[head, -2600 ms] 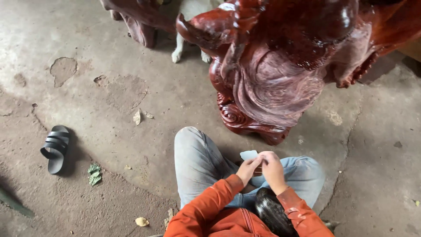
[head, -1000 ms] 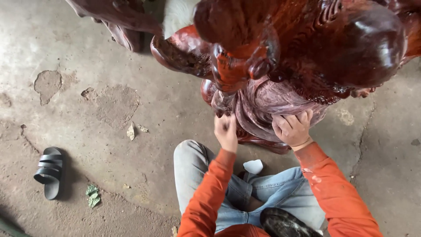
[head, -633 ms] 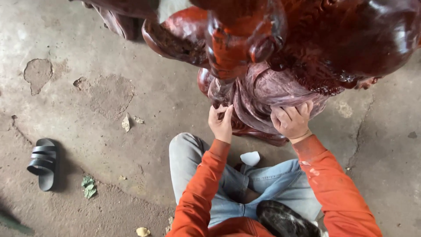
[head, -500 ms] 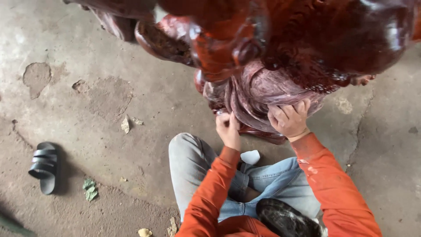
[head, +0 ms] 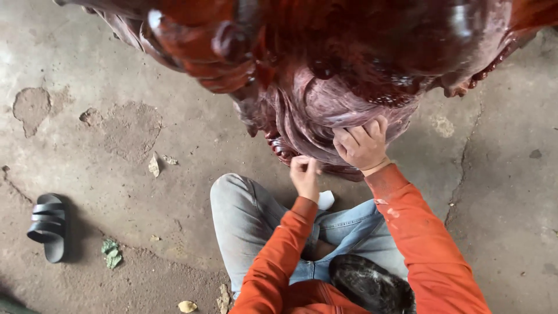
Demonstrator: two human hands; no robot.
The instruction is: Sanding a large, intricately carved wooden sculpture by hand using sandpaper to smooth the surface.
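Pressing my right hand (head: 361, 146), fingers curled, onto the carved red wooden statue (head: 325, 75) at frame centre, I pinch my left hand (head: 304, 174) narrowly at its base; what it holds, I cannot tell.

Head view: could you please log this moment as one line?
left hand: at carved statue base | right hand: pressed on statue | white piece: on lap

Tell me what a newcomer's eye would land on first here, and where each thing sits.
The big glossy red-brown carved wooden statue fills the top of the view, standing on the cracked concrete floor. Below it, two orange sleeves reach up: the right hand rests on the carved folds, and the left hand is pinched shut at the statue's base. A lone dark sandal lies at the far left.
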